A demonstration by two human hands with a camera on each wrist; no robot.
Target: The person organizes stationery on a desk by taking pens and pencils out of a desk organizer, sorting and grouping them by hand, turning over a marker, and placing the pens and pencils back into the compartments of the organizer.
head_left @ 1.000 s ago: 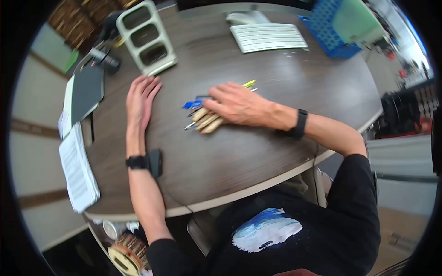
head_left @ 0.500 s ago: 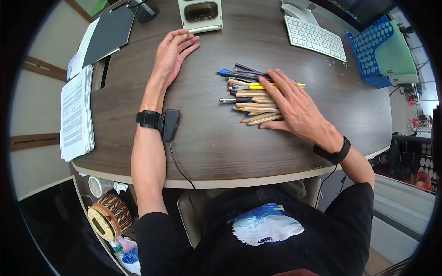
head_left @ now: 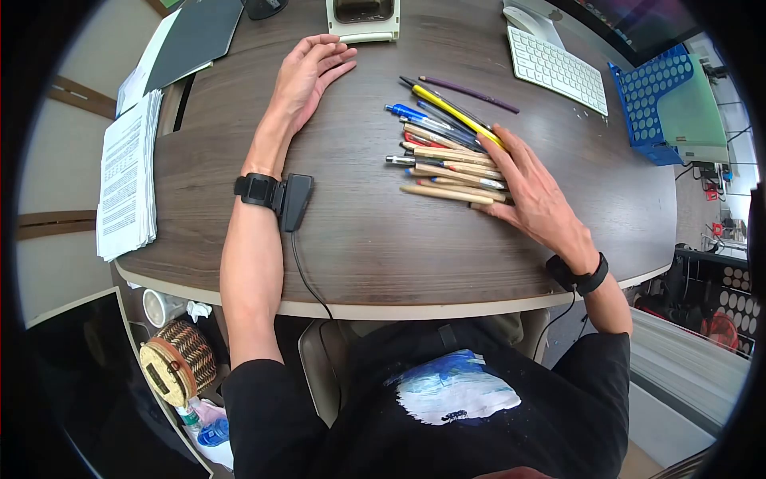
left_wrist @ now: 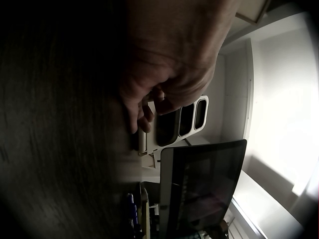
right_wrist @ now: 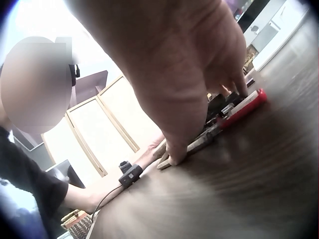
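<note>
Pencils and pens lie side by side in a loose bundle on the dark wooden desk. The right hand rests at their right ends, fingers spread over them and thumb by the lowest pencils. A yellow pen slants across the top of the bundle, and a purple pencil lies apart above it. In the right wrist view the thumb touches a pencil near a red-ended item. The left hand lies on the desk, fingers loosely bent, beside the white organizer, holding nothing.
A white keyboard and mouse lie at the upper right, beside a blue basket. Stacked papers and a dark folder are at the left. A cable runs from the left wrist over the desk edge.
The right hand has moved right from atop the bundle to its right ends. The pens and pencils have fanned out, and the purple pencil now lies apart. The head view has shifted.
</note>
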